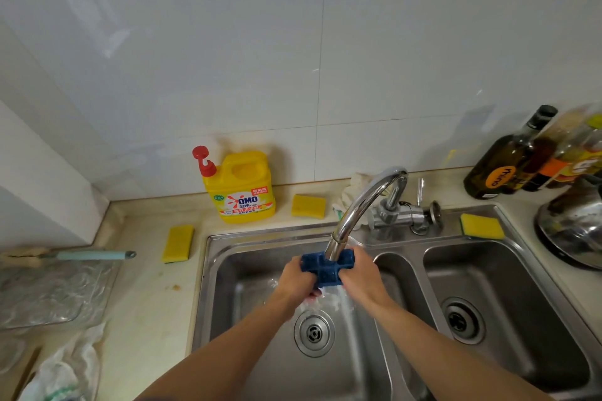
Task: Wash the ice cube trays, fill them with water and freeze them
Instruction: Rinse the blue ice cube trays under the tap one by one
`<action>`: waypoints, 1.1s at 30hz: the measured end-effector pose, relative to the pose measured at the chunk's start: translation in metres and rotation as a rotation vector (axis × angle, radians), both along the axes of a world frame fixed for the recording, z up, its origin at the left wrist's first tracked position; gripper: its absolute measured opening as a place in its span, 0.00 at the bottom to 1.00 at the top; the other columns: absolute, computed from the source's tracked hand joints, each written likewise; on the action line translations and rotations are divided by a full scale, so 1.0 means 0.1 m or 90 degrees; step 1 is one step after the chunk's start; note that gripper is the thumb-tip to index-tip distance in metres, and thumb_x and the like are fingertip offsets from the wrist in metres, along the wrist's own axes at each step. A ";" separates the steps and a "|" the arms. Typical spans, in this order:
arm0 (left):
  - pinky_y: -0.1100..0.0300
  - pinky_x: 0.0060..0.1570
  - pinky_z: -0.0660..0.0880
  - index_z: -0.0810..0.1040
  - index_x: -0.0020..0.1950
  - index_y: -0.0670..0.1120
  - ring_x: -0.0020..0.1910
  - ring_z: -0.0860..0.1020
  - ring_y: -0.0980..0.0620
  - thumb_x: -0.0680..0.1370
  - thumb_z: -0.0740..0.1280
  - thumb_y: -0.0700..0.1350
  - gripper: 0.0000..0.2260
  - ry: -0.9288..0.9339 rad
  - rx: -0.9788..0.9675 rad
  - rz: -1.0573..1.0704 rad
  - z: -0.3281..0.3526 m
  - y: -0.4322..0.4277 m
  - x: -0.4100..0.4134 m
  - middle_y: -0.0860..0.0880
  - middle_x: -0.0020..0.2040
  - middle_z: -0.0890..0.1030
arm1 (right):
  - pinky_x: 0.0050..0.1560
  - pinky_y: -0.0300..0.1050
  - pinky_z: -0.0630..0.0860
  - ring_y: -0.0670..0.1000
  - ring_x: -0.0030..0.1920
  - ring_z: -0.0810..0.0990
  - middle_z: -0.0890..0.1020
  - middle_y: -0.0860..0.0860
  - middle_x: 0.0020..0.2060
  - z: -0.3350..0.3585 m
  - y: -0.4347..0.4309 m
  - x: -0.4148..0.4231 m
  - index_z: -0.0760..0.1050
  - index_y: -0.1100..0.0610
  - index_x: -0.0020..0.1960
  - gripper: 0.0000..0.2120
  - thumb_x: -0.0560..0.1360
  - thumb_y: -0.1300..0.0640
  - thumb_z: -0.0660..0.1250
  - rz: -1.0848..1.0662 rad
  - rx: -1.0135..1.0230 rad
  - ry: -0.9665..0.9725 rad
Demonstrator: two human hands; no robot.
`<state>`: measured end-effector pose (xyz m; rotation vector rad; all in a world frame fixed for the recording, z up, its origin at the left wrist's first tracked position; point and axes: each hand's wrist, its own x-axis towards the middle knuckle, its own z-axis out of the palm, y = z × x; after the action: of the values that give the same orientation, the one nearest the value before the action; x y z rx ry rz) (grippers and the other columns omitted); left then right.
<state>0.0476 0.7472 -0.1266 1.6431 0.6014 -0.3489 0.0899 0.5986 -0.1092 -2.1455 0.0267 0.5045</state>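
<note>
One blue ice cube tray (325,270) with square cells is gripped at each end by the left hand (298,277) and the right hand (360,275), fingers curled round it. Just above the hands arches one curved chrome faucet (361,208); below them water splashes into the two-basin steel sink (208,270). Three yellow rectangular sponges lie around: a left sponge (178,243) on the tabletop (146,286), a far sponge (308,206), and a right sponge (482,226).
</note>
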 end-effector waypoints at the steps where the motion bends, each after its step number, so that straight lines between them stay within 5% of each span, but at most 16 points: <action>1: 0.60 0.35 0.78 0.79 0.54 0.46 0.32 0.79 0.52 0.75 0.58 0.32 0.16 -0.002 0.007 0.006 0.00 -0.01 0.01 0.43 0.43 0.84 | 0.52 0.48 0.79 0.47 0.49 0.80 0.81 0.46 0.47 0.01 0.01 -0.01 0.74 0.48 0.54 0.14 0.73 0.64 0.64 0.001 0.007 -0.003; 6: 0.58 0.34 0.77 0.74 0.58 0.43 0.33 0.79 0.51 0.74 0.62 0.33 0.14 -0.026 0.047 0.056 0.06 0.00 0.04 0.42 0.45 0.83 | 0.39 0.46 0.82 0.51 0.49 0.83 0.82 0.48 0.49 0.05 0.02 0.02 0.71 0.42 0.54 0.18 0.68 0.59 0.66 -0.046 0.117 0.080; 12: 0.65 0.30 0.74 0.72 0.56 0.47 0.33 0.78 0.54 0.75 0.68 0.35 0.13 -0.078 0.077 0.027 0.11 -0.08 0.07 0.45 0.48 0.82 | 0.47 0.43 0.77 0.45 0.50 0.81 0.81 0.43 0.50 0.00 0.02 -0.01 0.63 0.46 0.65 0.30 0.69 0.54 0.74 -0.022 0.043 0.025; 21: 0.63 0.32 0.76 0.70 0.59 0.46 0.34 0.81 0.52 0.75 0.64 0.35 0.14 -0.063 0.138 -0.018 0.09 -0.10 0.01 0.46 0.47 0.83 | 0.38 0.41 0.73 0.44 0.44 0.79 0.80 0.44 0.45 -0.01 0.03 0.00 0.66 0.49 0.60 0.22 0.70 0.58 0.71 0.022 -0.064 -0.025; 29: 0.56 0.37 0.81 0.72 0.57 0.45 0.39 0.82 0.48 0.74 0.65 0.32 0.14 -0.075 0.154 -0.001 0.08 -0.04 0.03 0.44 0.49 0.83 | 0.39 0.48 0.83 0.54 0.51 0.81 0.80 0.53 0.52 0.00 -0.03 0.13 0.71 0.50 0.54 0.13 0.73 0.56 0.71 -0.035 0.076 0.184; 33: 0.50 0.48 0.83 0.72 0.61 0.46 0.45 0.84 0.47 0.76 0.69 0.41 0.14 -0.107 0.175 -0.085 0.13 -0.10 0.01 0.47 0.51 0.82 | 0.39 0.52 0.84 0.57 0.49 0.82 0.80 0.57 0.51 -0.05 -0.05 0.15 0.73 0.53 0.52 0.08 0.75 0.56 0.70 -0.151 0.073 0.197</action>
<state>0.0490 0.7369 -0.1139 1.9605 0.4273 -0.2272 0.1048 0.5934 -0.1147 -1.9038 0.4109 0.6753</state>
